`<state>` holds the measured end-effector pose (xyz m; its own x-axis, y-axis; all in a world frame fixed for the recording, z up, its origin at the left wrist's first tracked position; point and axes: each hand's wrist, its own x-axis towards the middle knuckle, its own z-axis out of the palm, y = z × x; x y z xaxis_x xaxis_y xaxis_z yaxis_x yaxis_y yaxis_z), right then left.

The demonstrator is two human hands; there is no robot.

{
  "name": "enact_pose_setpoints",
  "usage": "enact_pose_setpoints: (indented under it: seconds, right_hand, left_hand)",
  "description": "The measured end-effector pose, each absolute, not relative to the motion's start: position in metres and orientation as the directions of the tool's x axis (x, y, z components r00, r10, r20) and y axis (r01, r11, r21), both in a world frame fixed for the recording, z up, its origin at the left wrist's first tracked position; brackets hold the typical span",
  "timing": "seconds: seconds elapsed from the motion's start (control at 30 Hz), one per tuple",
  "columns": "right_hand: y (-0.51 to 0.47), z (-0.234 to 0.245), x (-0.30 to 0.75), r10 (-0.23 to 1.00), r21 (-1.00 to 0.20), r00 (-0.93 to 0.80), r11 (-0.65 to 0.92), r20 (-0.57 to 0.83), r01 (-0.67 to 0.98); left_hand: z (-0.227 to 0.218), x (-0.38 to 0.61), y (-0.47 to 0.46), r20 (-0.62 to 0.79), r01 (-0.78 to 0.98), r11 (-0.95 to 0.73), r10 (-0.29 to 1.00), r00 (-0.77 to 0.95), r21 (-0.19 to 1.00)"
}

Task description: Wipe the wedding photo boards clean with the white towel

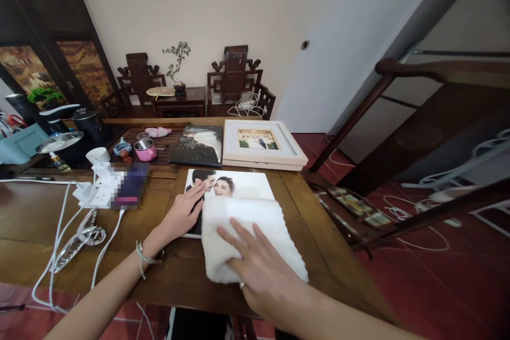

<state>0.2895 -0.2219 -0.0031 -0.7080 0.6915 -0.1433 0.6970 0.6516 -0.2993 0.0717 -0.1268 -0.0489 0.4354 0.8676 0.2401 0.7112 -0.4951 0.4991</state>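
Note:
A photo panel (255, 183) with a picture of a couple lies on the wooden table in front of me. My left hand (185, 210) rests on its left side, fingers stretched out together and flat. A fluffy white cloth (271, 234) covers the lower right part of the panel and hangs over onto the table. On top of that cloth, my right hand (263, 271) presses down with its fingers spread. The panel's part beneath the cloth is hidden.
Behind the panel are a dark photo panel (199, 144) and a pale framed picture (261, 143). A power strip (101, 188) with white cables and a clear hair clip (82, 239) lie at left. A pink cup (145, 150) stands farther back. Wooden chairs surround the table.

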Motion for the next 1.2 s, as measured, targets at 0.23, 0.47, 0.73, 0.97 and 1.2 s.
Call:
enact_pose_setpoints:
  seconds: [0.23,0.47,0.73,0.97,1.2]
  right_hand:
    - [-0.142,-0.002,0.291,0.751,-0.278,-0.660,0.635,0.001,0.721]
    - [-0.113,-0.007,0.289,0.719,-0.219,-0.692,0.687,0.065,0.693]
    - [-0.214,-0.009,0.293,0.691,-0.277,-0.719,0.679,-0.072,0.680]
    - [-0.195,-0.003,0.300,0.739,-0.344,-0.672,0.620,-0.046,0.705]
    - [-0.139,-0.004,0.295,0.811,-0.185,-0.585,0.578,0.024,0.795]
  left_hand:
    - [-0.054,0.070,-0.124,0.284,0.684,-0.516,0.856,0.431,0.516]
    - [-0.059,0.068,-0.122,0.292,0.676,-0.516,0.856,0.427,0.526]
    - [-0.056,0.071,-0.124,0.271,0.683,-0.497,0.867,0.419,0.535]
    - [-0.055,0.072,-0.125,0.265,0.684,-0.504,0.862,0.431,0.528]
    - [-0.056,0.072,-0.123,0.280,0.677,-0.508,0.861,0.426,0.533]
